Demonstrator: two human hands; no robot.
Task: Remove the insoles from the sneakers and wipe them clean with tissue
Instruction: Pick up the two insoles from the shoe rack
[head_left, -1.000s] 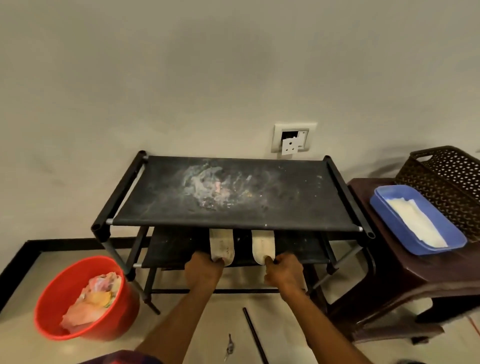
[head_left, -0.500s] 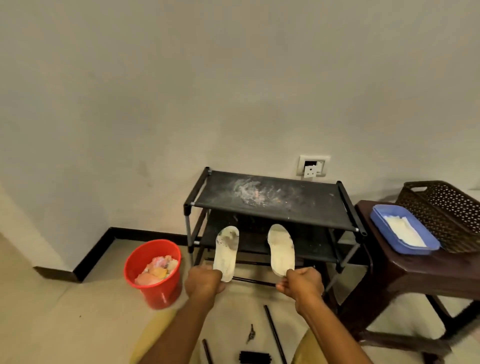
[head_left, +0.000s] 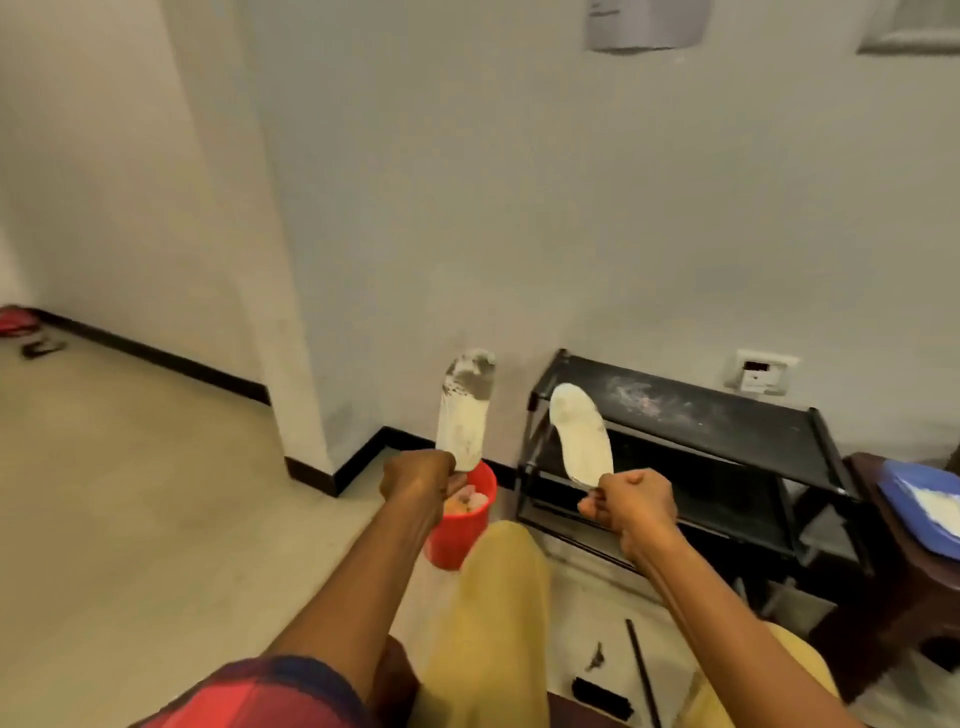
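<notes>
Now holding up two insoles, both out of the sneakers. Gripping the heel of a flat white foam insole with a grey dirty toe (head_left: 464, 410) in the left hand (head_left: 415, 480), fingers curled tight round it, toe pointing to 12 o'clock. Pinching the heel of a cleaner white foam insole (head_left: 582, 434) in the right hand (head_left: 631, 501), fingers curled into a fist, toe leaning to 11 o'clock.

Watch the round red plastic bucket (head_left: 462, 540) of scraps at 6 o'clock of the left fist. Might drop the dirty one in there with a loose grip. Might shake dirt onto the yellow trousers (head_left: 493, 623) too.

No wiping yet. White tissue (head_left: 943, 506) lying in a blue plastic tray (head_left: 898, 499) at 3 o'clock, past the black metal shoe rack (head_left: 727, 415).
</notes>
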